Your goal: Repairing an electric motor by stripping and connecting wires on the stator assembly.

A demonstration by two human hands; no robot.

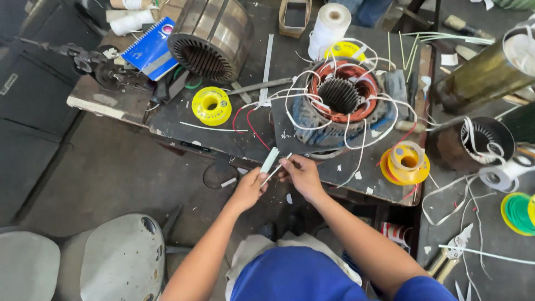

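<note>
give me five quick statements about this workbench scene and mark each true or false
1. The left hand holds a pale flat strip. True.
2. The right hand rests on the blue notebook. False: that hand is at the near bench edge, pinching a thin white sleeve; the notebook lies far off at the back left.
3. The stator with copper windings has white leads trailing from it. True.
4. The yellow spool left of that stator stands on the floor. False: it lies on the workbench.
5. The white twine roll is in the left hand. False: it stands at the back of the bench.
</note>
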